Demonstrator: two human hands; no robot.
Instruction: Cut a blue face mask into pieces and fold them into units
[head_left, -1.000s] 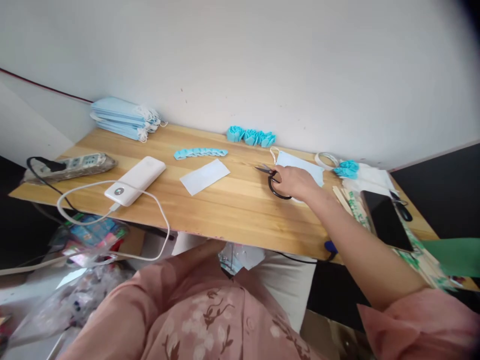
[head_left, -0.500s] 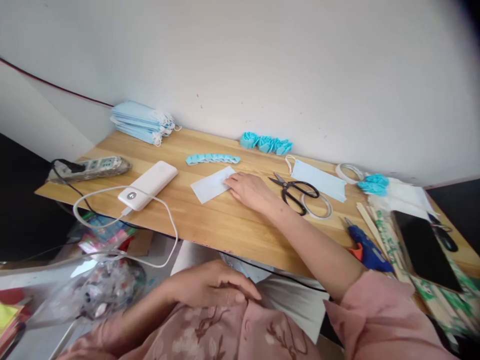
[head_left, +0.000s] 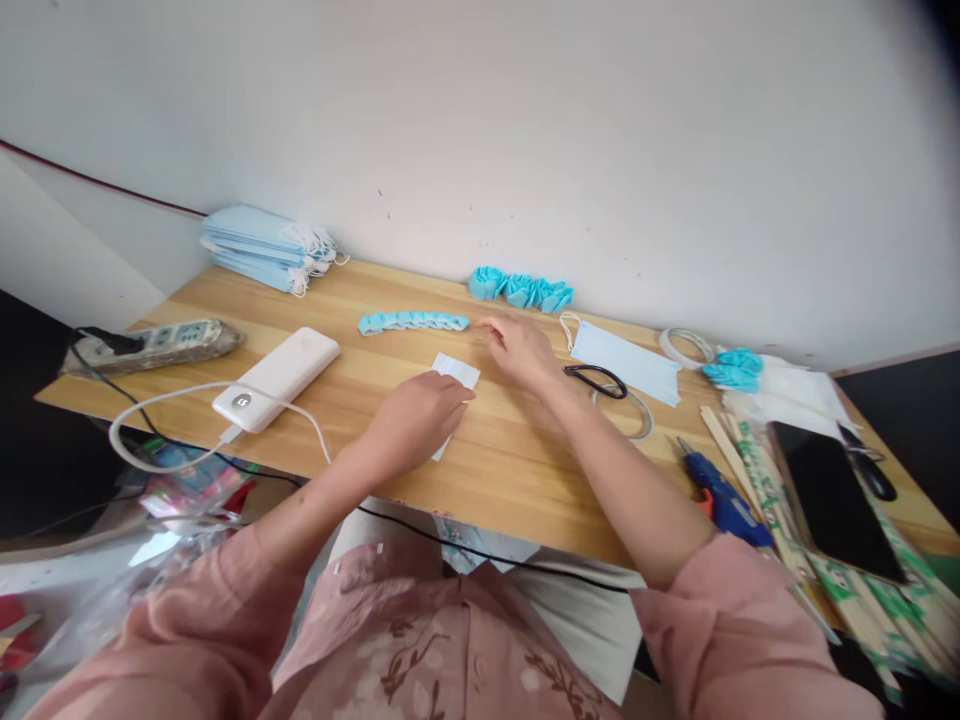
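Head view: the left hand (head_left: 416, 415) lies palm-down on a white sheet (head_left: 457, 370) near the middle of the table (head_left: 487, 470). The hand covers most of the sheet, so only 1 corner past the fingertips and a thin sliver below the palm show. Can't tell whether the fingers pinch the sheet or just press it flat.

The right hand (head_left: 519, 348) is just beyond, apart from the left, with its fingers stretched out and gripping nothing. Its fingertips sit right beside the near end of the pleated blue strip (head_left: 412, 322). Whether they touch the strip is too close to call.

The scissors (head_left: 600, 380) are mostly hidden behind the right wrist, w/ only the black handle loops visible. A tape ring (head_left: 637, 412) is partly cut off by the forearm. A face mask (head_left: 626, 355) lies flat just behind the scissors.

On the left sits a power bank (head_left: 277, 378) w/ a white cable (head_left: 196, 388) looping off the table edge. A mask stack (head_left: 259, 250) and 1 row of blue rosettes (head_left: 521, 288) lie along the wall. On the right, a glue gun (head_left: 720, 495) lies half behind the sleeve. The phone (head_left: 832, 500) lies face-up with a dark screen, and the items under it are blurred.
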